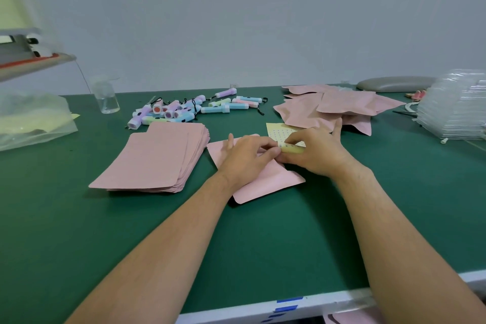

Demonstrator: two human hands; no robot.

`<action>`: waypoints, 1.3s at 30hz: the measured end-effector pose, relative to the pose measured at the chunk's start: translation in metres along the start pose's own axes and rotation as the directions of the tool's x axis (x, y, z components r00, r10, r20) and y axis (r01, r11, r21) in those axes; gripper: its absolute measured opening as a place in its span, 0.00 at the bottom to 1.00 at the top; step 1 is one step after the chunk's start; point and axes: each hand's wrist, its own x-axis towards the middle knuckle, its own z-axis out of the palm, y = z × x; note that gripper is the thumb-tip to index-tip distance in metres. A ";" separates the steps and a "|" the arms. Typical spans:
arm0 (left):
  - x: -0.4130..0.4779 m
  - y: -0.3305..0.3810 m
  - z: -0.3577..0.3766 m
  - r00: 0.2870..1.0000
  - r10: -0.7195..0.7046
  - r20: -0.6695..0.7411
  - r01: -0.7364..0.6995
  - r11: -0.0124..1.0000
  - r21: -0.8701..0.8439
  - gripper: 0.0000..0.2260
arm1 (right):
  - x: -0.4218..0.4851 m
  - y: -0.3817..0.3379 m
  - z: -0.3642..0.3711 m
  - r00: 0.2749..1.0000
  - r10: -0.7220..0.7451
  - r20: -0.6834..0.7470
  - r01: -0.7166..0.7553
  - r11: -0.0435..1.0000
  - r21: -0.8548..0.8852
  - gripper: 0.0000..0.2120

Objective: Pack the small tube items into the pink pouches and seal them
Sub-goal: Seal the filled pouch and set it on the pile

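Several things on green table [79, 231]. Far left: plastic bag [31, 123], then clear bottle [106, 97]. Flat pouch stack [152, 158] sits left of centre, with small tubes [184, 110] heaped just behind it. Centre: single pink pouch [265, 181] lies flat under both hands. Left hand [247, 158] rests on it, fingers curled, pinching near edge of yellow sticker sheet [282, 134]. Right hand [313, 155] pinches same curled-up edge, fingertips of both touching. Behind right hand: loose pouch pile [336, 108]. Far right: clear tray stack [455, 110].
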 end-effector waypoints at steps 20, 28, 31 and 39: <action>-0.001 0.002 0.000 1.000 0.014 0.020 -0.014 1.000 -0.005 0.10 | 0.001 -0.005 -0.014 0.974 -0.216 -0.074 0.224 0.965 0.135 0.04; -0.001 0.002 0.000 1.000 0.020 0.006 -0.020 1.000 0.014 0.10 | -0.001 -0.007 -0.015 0.976 -0.211 -0.059 0.218 0.959 0.179 0.04; -0.001 0.003 0.000 1.000 0.020 0.009 -0.020 1.000 0.013 0.10 | -0.001 -0.007 -0.014 0.979 -0.198 -0.037 0.202 0.960 0.192 0.03; -0.001 0.003 -0.001 1.000 0.011 0.018 -0.012 0.999 0.032 0.11 | -0.001 -0.008 -0.016 0.979 -0.206 -0.006 0.203 0.958 0.201 0.03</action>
